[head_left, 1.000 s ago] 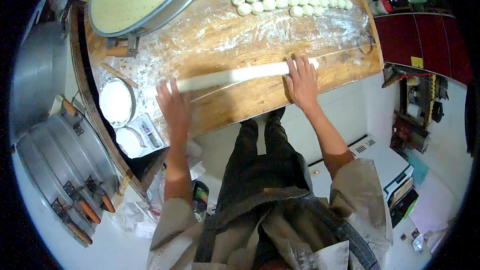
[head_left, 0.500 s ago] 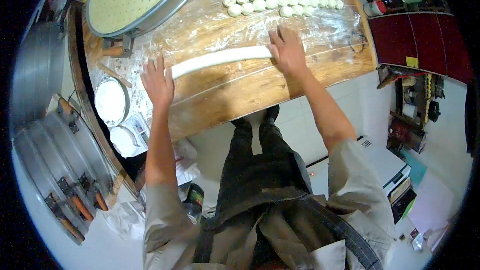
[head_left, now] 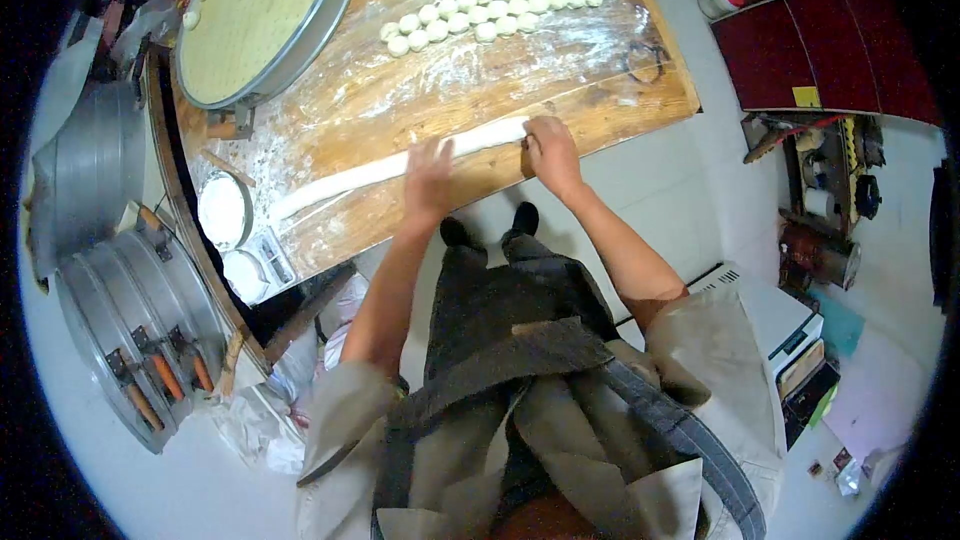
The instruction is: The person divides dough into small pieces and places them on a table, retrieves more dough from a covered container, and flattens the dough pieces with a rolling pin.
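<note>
Long white dough rope, aslant

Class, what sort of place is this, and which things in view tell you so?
Probably a small dough kitchen or bun shop: a floured wooden table bears a long dough rope and rows of small dough pieces, with what looks like a large round steamer tray.

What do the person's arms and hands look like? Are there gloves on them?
No gloves! The left hand and right hand are bare, and so are the forearms. I see no watch on either wrist. The loose, greyish-tan sleeves look wrinkled and stop around the elbows. The left hand is a bit blurry.
</note>
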The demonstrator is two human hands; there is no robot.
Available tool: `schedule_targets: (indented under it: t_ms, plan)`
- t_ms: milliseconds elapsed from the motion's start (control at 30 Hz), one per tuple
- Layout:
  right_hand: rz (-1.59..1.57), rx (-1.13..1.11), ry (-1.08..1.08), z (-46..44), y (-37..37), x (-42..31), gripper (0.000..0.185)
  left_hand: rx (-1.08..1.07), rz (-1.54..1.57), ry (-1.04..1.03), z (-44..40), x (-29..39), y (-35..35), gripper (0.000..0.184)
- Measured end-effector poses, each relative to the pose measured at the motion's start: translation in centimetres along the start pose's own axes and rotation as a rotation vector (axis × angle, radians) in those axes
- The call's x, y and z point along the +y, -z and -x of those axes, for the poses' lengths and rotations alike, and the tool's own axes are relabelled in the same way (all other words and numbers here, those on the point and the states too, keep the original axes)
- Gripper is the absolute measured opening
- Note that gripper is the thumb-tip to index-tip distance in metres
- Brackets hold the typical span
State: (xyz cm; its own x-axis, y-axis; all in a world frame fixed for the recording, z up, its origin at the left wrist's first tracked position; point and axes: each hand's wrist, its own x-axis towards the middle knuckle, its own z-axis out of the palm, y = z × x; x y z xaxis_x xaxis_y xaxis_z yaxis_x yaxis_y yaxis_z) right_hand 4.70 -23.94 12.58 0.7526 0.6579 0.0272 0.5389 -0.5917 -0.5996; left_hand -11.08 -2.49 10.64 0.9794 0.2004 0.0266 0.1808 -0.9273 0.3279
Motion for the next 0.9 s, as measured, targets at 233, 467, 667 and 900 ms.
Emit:
schedule_targets:
  t_ms: [233, 467, 667, 900]
  plan:
    - [-0.329, -0.048, -0.357, -2.1, -1.7, 3.1, 0.037, 0.053, 0.153, 0.003, -8.3, 8.5, -2.7, 0.045]
    - [-0.212, -0.173, -0.324, -5.1, -3.4, -0.4, 0.042, 0.160, 0.377, -0.073, -8.8, 5.4, -4.0, 0.030]
    - [-0.213, -0.115, -0.325, -7.6, -2.5, -4.6, 0.035, 0.015, 0.619, 0.113, -9.8, 4.3, -0.8, 0.028]
    - [-0.320, -0.012, -0.435, -9.2, -2.0, -3.5, 0.031, -0.187, 0.408, 0.195, -13.1, 5.2, -0.8, 0.019]
